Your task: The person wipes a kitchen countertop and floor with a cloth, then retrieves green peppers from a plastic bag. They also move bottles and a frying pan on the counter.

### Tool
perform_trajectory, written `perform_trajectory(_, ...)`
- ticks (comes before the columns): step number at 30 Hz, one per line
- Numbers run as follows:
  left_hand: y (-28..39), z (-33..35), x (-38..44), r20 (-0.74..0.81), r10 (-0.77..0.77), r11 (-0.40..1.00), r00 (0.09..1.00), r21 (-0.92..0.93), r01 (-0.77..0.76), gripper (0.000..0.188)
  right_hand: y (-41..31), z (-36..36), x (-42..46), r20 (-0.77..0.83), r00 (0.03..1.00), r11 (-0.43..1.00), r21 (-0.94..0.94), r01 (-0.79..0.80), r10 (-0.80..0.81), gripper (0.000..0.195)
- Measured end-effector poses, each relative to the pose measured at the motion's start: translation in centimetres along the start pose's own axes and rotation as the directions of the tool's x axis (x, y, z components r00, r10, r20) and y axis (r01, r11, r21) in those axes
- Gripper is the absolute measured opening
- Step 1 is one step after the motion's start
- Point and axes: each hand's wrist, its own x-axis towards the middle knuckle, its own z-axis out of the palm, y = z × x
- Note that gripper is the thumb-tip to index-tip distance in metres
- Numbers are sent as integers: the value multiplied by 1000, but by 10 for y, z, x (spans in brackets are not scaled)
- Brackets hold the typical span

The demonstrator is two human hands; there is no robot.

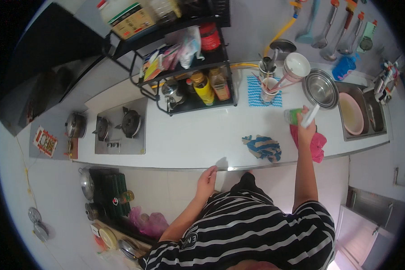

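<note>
My right hand (305, 128) is shut on the white handle (310, 115) of a green-headed brush or scrubber (294, 116), whose exact kind is unclear. Under that hand lies a crumpled pink cloth (319, 145) on the white countertop (189, 135). To its left is a bunched blue and beige striped cloth (265, 148). My left hand (207, 179) is at the counter's front edge with its fingers loosely curled; whether it holds anything cannot be told. Steel bowls (321, 88) stand beyond my right hand, beside a sink.
The sink (374, 135) holds a pink basin (351, 113). Cups with utensils (270, 89) stand on a blue patterned mat (254, 91), near stacked white bowls (297, 65). A black rack (185, 108) with bottles is at the back; a gas stove (121, 141) is at the left.
</note>
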Motion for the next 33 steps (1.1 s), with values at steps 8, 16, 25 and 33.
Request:
perform_trajectory(8, 24, -51, -27, 94, 259, 957, 961, 112, -269, 53, -94, 30, -183, 477, 874, 990, 58, -132, 89, 37)
perform_trajectory(16, -37, -151, -124, 28, 359, 912, 933, 200, -357, 98, -200, 114, -350, 912, 409, 971, 112, -213, -15, 32)
perform_trajectory(25, -86, -250, -237, -339, 148, 989, 929, 53, -139, 95, -294, 208, -467, 939, -85, 932, 315, -179, -334, 36)
perform_trajectory(33, -111, -308, -258, -616, 124, 992, 778, 65, -107, 84, -353, 291, -517, 888, -311, 931, 269, -248, -339, 37)
